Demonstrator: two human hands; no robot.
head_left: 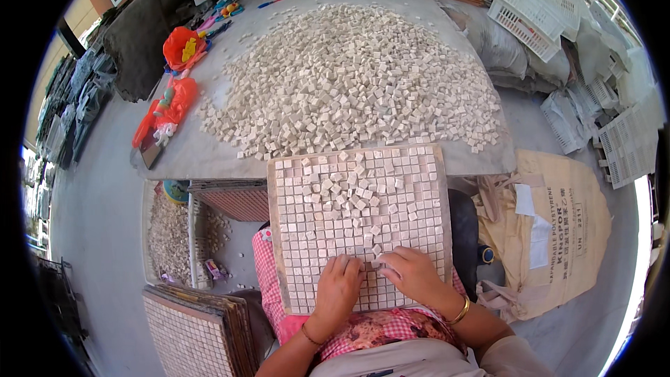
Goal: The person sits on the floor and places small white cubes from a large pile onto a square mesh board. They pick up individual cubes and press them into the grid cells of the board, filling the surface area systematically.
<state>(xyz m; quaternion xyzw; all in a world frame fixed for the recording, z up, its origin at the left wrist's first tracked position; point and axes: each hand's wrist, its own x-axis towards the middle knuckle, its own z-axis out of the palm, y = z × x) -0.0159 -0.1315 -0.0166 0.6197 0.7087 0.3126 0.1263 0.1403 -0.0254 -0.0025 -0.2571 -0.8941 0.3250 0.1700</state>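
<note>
**Both hands flat on the mosaic tray in your lap**

The grid tray [279, 237] leans from your lap up against the near edge of the table [181, 153]. Most of its square cells already carry a pale stone tile each, set in neat rows. A loose scatter of tiles [345, 192] lies unsorted on the tray's upper middle, sitting crooked across the filled rows.

Beyond the tray, the table bears a broad heap of the same small cream tiles [349, 77], spreading almost from edge to edge. At the table's far left lie two orange plastic bags [178, 101] with small items in them that you cannot make out.

On the floor to your left, a shallow bin [167, 234] holds more loose tiles, and a stack of finished mosaic sheets [192, 335] sits just nearer to you. To your right, a tan woven sack [558, 237] slumps beside the table, and white plastic crates [530, 7] are piled further back.

Your left hand [338, 290] rests palm down on the tray's lower rows, fingers loosely spread and pointing away from you. Your right hand [412, 272] lies just beside it, fingers bent, the tips pressed on tiles near the tray's lower middle. Whether those fingertips pinch a single tile, you cannot tell. Both forearms come up from the lower edge, a bangle on each wrist.
</note>
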